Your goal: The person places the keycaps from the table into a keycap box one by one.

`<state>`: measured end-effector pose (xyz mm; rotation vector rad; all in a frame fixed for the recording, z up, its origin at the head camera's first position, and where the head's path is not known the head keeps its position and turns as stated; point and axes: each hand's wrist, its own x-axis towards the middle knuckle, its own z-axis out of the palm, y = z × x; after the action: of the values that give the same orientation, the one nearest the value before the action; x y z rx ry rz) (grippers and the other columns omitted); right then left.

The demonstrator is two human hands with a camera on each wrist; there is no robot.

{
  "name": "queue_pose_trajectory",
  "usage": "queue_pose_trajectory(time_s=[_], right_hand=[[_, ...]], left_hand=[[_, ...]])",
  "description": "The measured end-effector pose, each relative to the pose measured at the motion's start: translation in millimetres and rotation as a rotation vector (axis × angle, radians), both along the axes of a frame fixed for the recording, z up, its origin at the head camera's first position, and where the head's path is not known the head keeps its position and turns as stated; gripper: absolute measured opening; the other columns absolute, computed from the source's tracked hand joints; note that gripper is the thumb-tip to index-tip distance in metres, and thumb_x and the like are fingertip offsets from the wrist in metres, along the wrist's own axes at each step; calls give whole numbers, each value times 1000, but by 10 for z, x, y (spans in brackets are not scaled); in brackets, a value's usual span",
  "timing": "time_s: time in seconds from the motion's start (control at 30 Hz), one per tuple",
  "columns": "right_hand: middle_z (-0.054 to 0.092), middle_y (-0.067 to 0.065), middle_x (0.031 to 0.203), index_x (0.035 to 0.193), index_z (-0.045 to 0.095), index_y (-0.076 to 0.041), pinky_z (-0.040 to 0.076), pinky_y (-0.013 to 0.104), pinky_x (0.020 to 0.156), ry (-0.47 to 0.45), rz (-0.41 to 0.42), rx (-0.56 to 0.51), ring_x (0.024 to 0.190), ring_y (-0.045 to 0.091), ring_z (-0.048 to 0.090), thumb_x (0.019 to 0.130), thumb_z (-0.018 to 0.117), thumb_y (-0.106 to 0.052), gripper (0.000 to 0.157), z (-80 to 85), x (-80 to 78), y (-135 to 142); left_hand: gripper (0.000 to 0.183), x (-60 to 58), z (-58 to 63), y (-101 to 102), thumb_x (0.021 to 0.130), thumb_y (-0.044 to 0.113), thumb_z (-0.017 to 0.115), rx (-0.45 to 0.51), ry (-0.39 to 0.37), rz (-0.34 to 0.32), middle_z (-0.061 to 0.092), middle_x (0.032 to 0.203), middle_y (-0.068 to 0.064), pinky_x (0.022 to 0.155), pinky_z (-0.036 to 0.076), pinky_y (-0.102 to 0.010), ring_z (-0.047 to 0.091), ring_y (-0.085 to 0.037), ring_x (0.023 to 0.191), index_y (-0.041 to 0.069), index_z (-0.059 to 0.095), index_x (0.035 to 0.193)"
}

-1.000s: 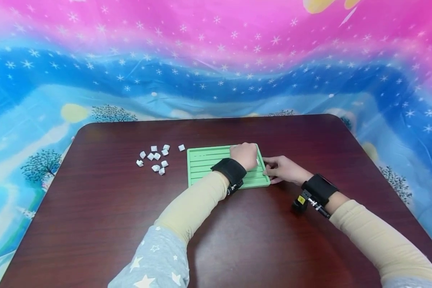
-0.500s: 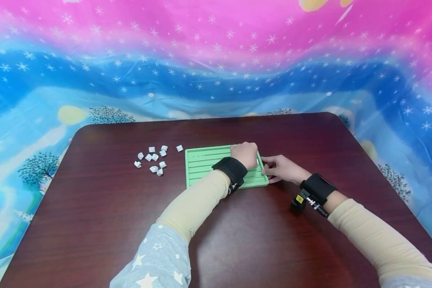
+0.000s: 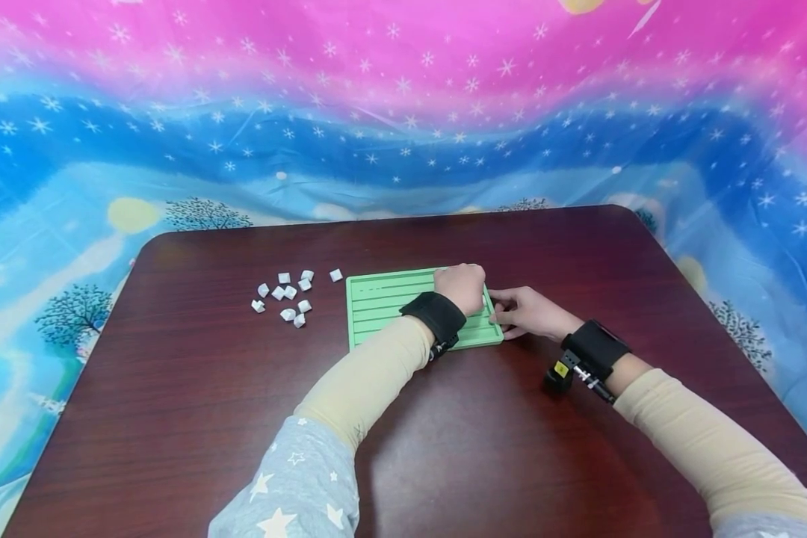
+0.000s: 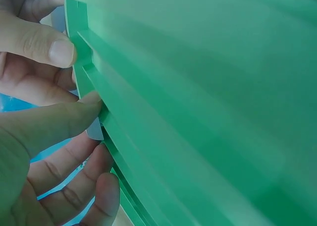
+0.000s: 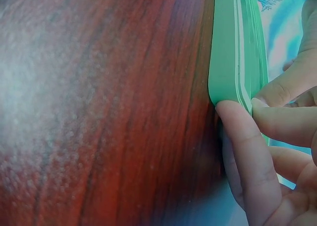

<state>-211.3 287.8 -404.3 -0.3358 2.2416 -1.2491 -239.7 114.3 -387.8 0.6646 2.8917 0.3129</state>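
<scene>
A light green tray (image 3: 376, 310) with raised parallel ribs and a low rim lies on the table. Over its right end is my left hand (image 3: 460, 289), knuckles up in the head view. In the left wrist view its thumb and fingers pinch a small whitish piece (image 4: 95, 131) at the tray's edge, mostly covered by the fingers. My right hand (image 3: 539, 314) grips the tray's right short side. The left wrist view shows its thumb (image 4: 62, 52) on the rim, and in the right wrist view a finger (image 5: 245, 141) touches the tray's corner.
Several small white angular pieces (image 3: 290, 292) lie scattered left of the tray, one lone white piece (image 3: 336, 275) nearer to it. The dark red-brown table (image 3: 484, 433) has a patterned cloth (image 3: 403, 164) hanging behind it. Both wrists wear black straps.
</scene>
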Motion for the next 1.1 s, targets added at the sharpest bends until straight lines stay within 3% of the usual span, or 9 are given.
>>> queue_pose_trajectory(time_s=[0.27,0.37,0.5,0.63,0.7,0.8,0.9,0.97,1.1], right_hand=[[53,16,95,157,28,8,58,31,70,-11,-8,-1,76,22,59,102,59,-2,64,11,18,-12],[54,17,96,157,28,9,59,32,72,-16,-12,-1,79,22,61,103,58,-2,63,1,22,-18],[55,17,97,157,27,9,59,32,74,-16,-4,-2,81,21,62,103,57,-3,63,-29,26,-10],[54,17,97,157,26,8,59,32,74,-12,-9,5,81,20,63,103,57,-3,63,-43,22,17],[55,17,97,158,25,8,59,32,74,-13,-12,10,82,20,64,103,56,-2,64,-42,16,22],[55,17,99,158,24,8,60,33,74,-23,-12,16,84,21,66,103,56,-3,64,-30,11,16],[56,18,101,158,23,9,60,33,75,-29,-6,19,85,21,67,103,57,-3,65,-25,5,2],[56,19,102,158,22,9,60,34,75,-23,2,20,85,21,67,103,57,-3,66,-16,3,-3],[56,20,103,158,23,9,60,34,76,-18,1,20,86,21,69,103,58,-3,66,11,-3,-18]], left_hand=[[7,-20,-36,-2,99,23,67,-11,2,-14,63,82,4,87,51,-44,62,-16,74,19,74,99],[9,-23,-41,-32,99,22,68,9,-7,-17,59,73,4,80,50,-40,59,-15,68,18,72,92],[24,-28,-34,-98,97,24,72,66,-22,-25,47,60,5,64,46,-33,52,-13,58,17,63,76],[38,-48,4,-187,96,30,75,129,-23,-26,36,58,7,54,36,-28,39,-11,53,18,50,68],[38,-52,34,-248,99,31,71,153,-25,-24,35,60,7,53,31,-27,35,-10,53,18,51,70],[27,-39,81,-359,104,34,62,178,-16,-28,53,69,6,53,36,-25,45,-10,57,16,69,84],[28,-1,145,-488,106,35,58,216,-9,-46,73,104,2,66,51,-27,66,-13,82,15,76,117],[35,26,186,-574,107,35,57,231,-1,-79,71,123,-2,79,55,-31,69,-16,101,12,71,129],[39,73,250,-744,107,33,56,254,20,-159,66,134,-5,96,52,-35,63,-20,121,11,66,137]])
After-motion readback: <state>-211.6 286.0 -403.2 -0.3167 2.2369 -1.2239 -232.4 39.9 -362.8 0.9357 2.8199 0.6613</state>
